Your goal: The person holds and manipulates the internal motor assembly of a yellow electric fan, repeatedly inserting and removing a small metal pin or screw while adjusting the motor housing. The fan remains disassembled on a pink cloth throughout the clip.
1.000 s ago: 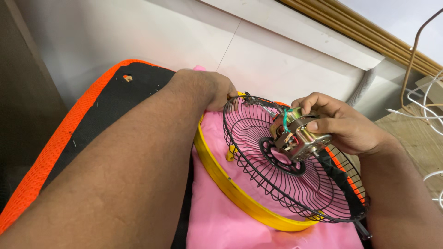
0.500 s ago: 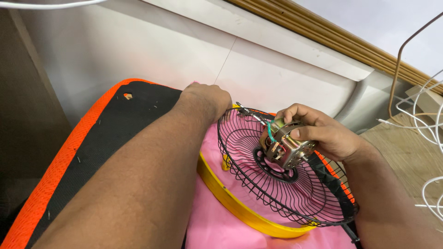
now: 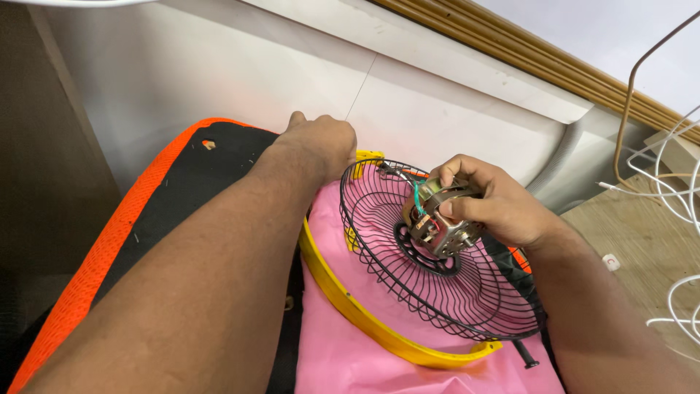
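White panelled wall [image 3: 240, 66] and wood trim [image 3: 554, 66] behind; a black mat with orange mesh edging [image 3: 109, 241] and a pink cloth [image 3: 343, 343] form the working surface.

The small fan motor [image 3: 436, 219], with bare metal casing and coloured leads, sits at the hub of the black wire fan guard [image 3: 445, 277]. My right hand [image 3: 503, 208] grasps the motor from above, its fingers [image 3: 456, 209] closed around the casing. My left hand [image 3: 321, 142] is at the far rim of the guard, curled as if gripping it; what it holds is hidden behind the knuckles, so I cannot tell.

Risks, as I judge them: the guard stands tilted on edge, so a loosened grip at the rim could let it roll or drop off the cloth; the thin leads could snag in the wires and pull loose if I twist the motor.

A yellow plastic ring [image 3: 364, 321] lies under the guard, touching its lower edge. A dark bolt [image 3: 525, 354] rests just beside the guard and could roll away. White cables [image 3: 671, 211] and a grey hose [image 3: 558, 157] crowd the right side, near my forearm.
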